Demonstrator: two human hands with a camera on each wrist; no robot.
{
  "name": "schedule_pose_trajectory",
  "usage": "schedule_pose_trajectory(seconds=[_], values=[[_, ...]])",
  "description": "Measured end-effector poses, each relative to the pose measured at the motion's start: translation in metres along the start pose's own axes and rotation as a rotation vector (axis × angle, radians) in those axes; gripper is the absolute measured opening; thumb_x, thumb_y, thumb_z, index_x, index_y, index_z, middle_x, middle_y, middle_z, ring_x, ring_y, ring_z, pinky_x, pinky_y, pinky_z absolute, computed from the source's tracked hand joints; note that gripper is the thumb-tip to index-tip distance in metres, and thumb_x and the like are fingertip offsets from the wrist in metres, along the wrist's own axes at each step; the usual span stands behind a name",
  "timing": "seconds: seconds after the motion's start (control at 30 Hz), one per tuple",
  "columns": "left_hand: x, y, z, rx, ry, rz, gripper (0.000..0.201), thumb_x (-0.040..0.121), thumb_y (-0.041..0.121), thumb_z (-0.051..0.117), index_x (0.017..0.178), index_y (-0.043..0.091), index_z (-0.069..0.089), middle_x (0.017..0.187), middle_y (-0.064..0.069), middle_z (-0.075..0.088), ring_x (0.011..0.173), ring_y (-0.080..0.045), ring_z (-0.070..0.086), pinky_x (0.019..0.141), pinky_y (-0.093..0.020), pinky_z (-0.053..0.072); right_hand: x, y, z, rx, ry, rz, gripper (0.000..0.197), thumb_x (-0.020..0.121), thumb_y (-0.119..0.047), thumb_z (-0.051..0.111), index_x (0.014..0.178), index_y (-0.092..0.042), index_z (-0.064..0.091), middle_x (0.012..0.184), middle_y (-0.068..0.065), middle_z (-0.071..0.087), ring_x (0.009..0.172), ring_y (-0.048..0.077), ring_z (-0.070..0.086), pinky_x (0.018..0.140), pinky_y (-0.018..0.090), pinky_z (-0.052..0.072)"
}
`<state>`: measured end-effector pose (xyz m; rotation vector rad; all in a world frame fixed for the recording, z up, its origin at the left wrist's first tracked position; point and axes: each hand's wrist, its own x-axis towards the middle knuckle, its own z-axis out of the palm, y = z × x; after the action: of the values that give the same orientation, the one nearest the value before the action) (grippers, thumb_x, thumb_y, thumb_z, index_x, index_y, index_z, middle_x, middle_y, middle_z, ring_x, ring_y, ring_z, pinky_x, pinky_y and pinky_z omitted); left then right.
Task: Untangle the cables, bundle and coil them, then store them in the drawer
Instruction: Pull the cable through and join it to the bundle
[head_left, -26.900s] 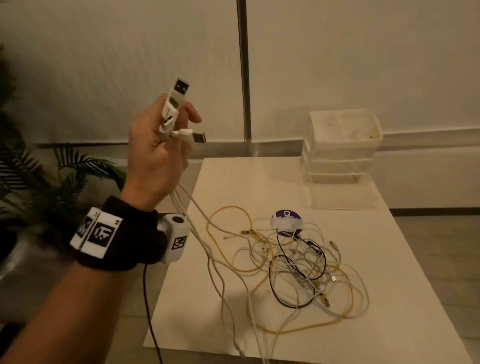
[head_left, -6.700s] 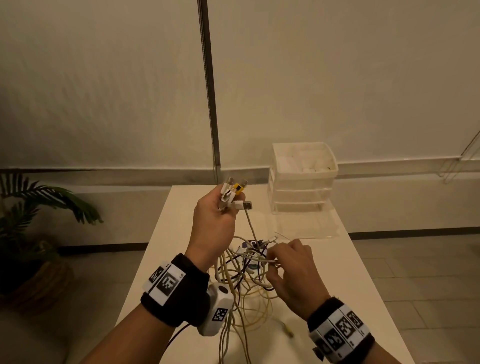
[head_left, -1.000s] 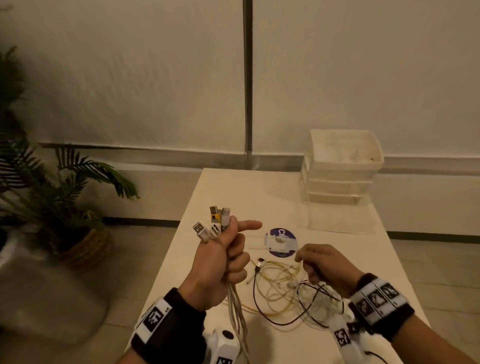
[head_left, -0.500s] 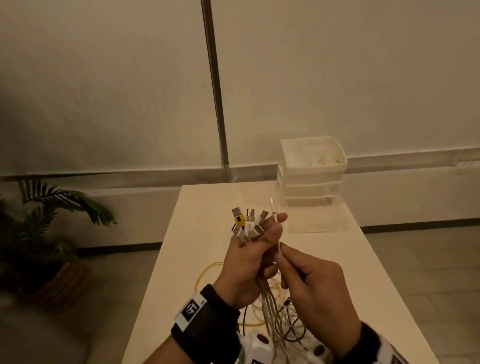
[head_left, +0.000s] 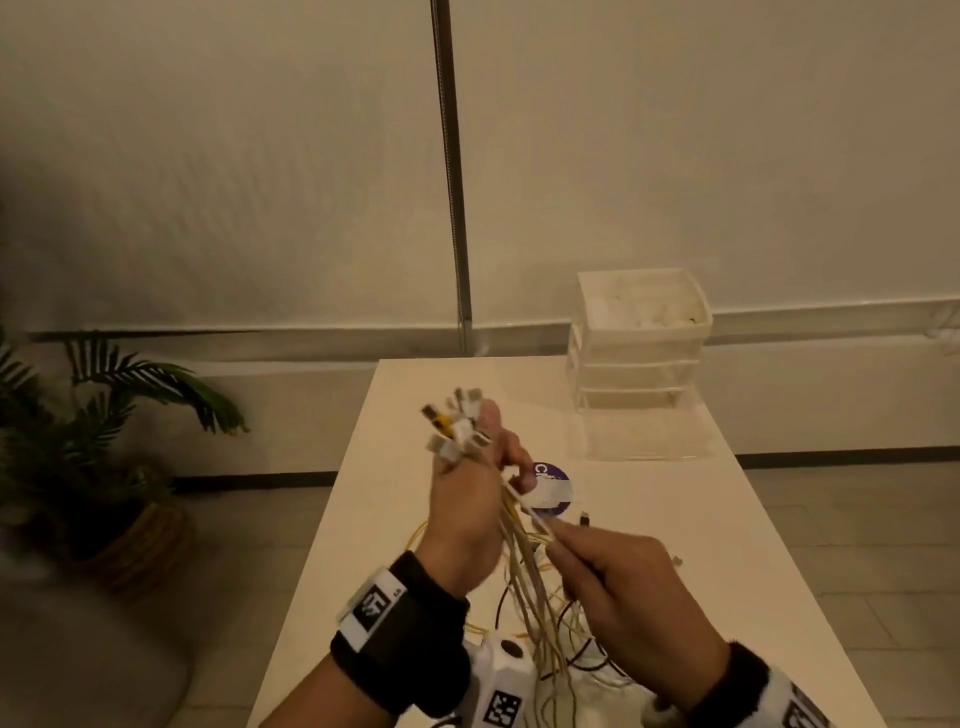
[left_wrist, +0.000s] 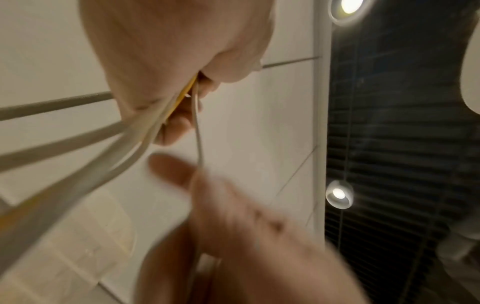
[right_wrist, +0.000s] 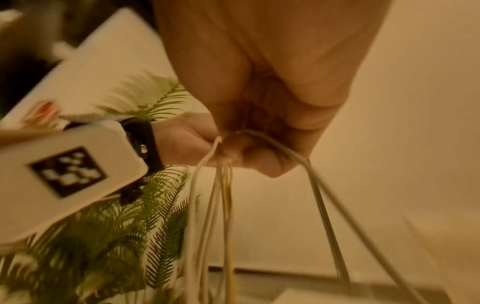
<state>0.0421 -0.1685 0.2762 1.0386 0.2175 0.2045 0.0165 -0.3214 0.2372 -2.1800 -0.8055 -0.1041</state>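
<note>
My left hand (head_left: 491, 457) is raised over the table and grips a bundle of cables (head_left: 524, 566) just below their plugs (head_left: 454, 423), which fan out above the fist. The white and yellow strands hang down to a loose tangle (head_left: 561, 660) on the table. My right hand (head_left: 558, 540) is lower and to the right, pinching one thin white cable (head_left: 530, 512) that runs taut up into the left fist. In the left wrist view that thin cable (left_wrist: 198, 133) leaves the left hand (left_wrist: 168, 51) beside the thicker strands. The right wrist view shows strands (right_wrist: 221, 205) hanging below the right hand (right_wrist: 259, 92).
A white stacked drawer unit (head_left: 641, 358) stands at the table's back right, with a clear drawer (head_left: 644, 431) pulled out in front. A purple disc (head_left: 553, 486) lies mid-table. The white table (head_left: 395, 467) is narrow. A potted palm (head_left: 104, 415) stands on the floor left.
My right hand has slid down and away from the left fist along the thin white cable, which is now stretched between the two hands. The left hand keeps its grip on the plug ends.
</note>
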Motion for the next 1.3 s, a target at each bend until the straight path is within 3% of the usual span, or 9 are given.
schedule_pose_trajectory(seconds=[0.13,0.3,0.4,0.5,0.63,0.8,1.03,1.23,1.3], values=[[0.02,0.042,-0.033,-0.178,-0.056,0.063,0.047,0.097,0.047,0.045,0.06,0.02,0.037,0.054,0.006,0.029,0.042,-0.007,0.028,0.036,-0.019,0.03,-0.01,0.047,-0.003,0.354,-0.242,0.282,0.025,0.097,-0.025,0.052,0.081,-0.014,0.066,0.056,-0.006,0.052,0.053,0.006,0.048,0.056,0.024,0.041],[0.025,0.086,-0.06,0.036,-0.115,0.12,0.046,0.096,0.043,0.049,0.059,0.023,0.03,0.052,0.007,0.02,0.04,-0.005,0.016,0.034,-0.018,0.013,0.005,0.104,-0.015,0.201,-0.151,0.378,0.029,0.096,-0.023,0.054,0.069,-0.016,0.061,0.054,-0.009,0.049,0.053,0.005,0.044,0.058,0.032,0.04],[0.005,0.075,-0.042,0.493,-0.294,0.02,0.027,0.089,0.037,0.063,0.071,0.019,0.053,0.054,0.007,0.039,0.039,-0.006,0.027,0.035,-0.018,0.02,0.032,0.098,-0.02,0.161,-0.066,0.368,0.031,0.097,-0.025,0.052,0.068,-0.015,0.06,0.054,-0.01,0.049,0.05,0.001,0.042,0.057,0.025,0.036],[0.0,0.044,-0.021,0.973,-0.388,0.188,0.011,0.09,0.024,0.067,0.098,0.019,0.073,0.08,0.012,0.069,0.055,0.002,0.058,0.049,-0.013,0.042,0.059,0.067,-0.027,0.178,-0.08,0.243,0.03,0.096,-0.024,0.054,0.067,-0.015,0.059,0.057,-0.01,0.053,0.053,0.001,0.044,0.057,0.021,0.034],[0.011,0.014,-0.008,1.185,-0.307,0.304,0.017,0.087,0.012,0.059,0.083,0.024,0.07,0.076,0.007,0.071,0.069,-0.009,0.063,0.06,-0.033,0.047,0.084,0.03,-0.038,0.335,-0.085,0.124,0.028,0.092,-0.016,0.06,0.064,-0.014,0.058,0.055,-0.012,0.055,0.056,0.001,0.046,0.059,0.019,0.037],[0.021,0.015,0.0,1.024,-0.176,0.413,0.036,0.084,-0.006,0.051,0.08,0.027,0.065,0.083,0.008,0.071,0.077,-0.01,0.068,0.068,-0.032,0.053,0.089,0.028,-0.052,0.392,-0.077,0.089,0.019,0.094,-0.014,0.058,0.076,-0.015,0.066,0.056,-0.014,0.058,0.054,0.0,0.05,0.058,0.018,0.041],[0.051,0.088,-0.015,0.226,0.162,0.479,0.039,0.099,0.003,0.04,0.078,0.026,0.064,0.062,0.011,0.054,0.044,-0.007,0.036,0.04,-0.017,0.026,0.058,0.106,-0.008,0.346,-0.109,0.326,0.041,0.1,-0.025,0.043,0.069,-0.001,0.051,0.055,-0.001,0.042,0.053,0.015,0.037,0.061,0.036,0.033],[0.058,0.075,-0.035,0.597,0.212,0.567,0.02,0.092,0.033,0.052,0.101,0.027,0.069,0.06,-0.017,0.043,0.05,-0.042,0.036,0.051,-0.035,0.04,0.052,0.124,-0.004,0.558,0.007,0.513,0.04,0.102,-0.024,0.037,0.069,-0.008,0.051,0.055,0.001,0.034,0.053,0.015,0.027,0.051,0.029,0.025],[0.055,0.057,-0.031,0.666,0.195,0.585,0.023,0.085,0.045,0.052,0.098,0.035,0.068,0.061,-0.009,0.048,0.049,-0.029,0.042,0.054,-0.041,0.039,0.061,0.11,-0.005,0.643,-0.028,0.499,0.04,0.103,-0.025,0.035,0.071,-0.007,0.049,0.054,0.0,0.032,0.051,0.013,0.024,0.05,0.026,0.023]])
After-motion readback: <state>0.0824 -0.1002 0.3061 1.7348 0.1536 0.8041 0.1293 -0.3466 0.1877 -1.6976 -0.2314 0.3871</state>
